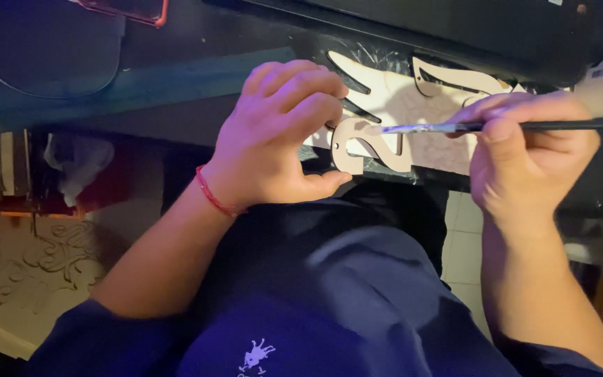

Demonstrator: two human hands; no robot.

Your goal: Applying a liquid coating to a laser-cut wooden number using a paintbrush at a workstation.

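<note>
Here: painting a small wooden cutout (364,143) at the desk edge (176,84).
The left hand (277,136) pinches the cutout's left end between thumb and curled fingers. The right hand (528,150), right of the cutout, is clamped on a thin brush (497,127) whose tip touches the cutout's top. Behind the cutout lies a larger wing-shaped wooden piece (413,91).

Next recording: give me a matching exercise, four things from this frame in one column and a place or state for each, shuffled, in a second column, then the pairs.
Things:
1. small pale wooden curved cutout
2. thin dark-handled paintbrush
3. red string bracelet
4. large pale wooden wing-shaped cutout

Places or states:
A. around the left wrist
B. lying on the dark table behind the hands
C. pinched by the left hand
D. held level in the right hand, tip pointing left

Pairs: 1-C, 2-D, 3-A, 4-B
</note>
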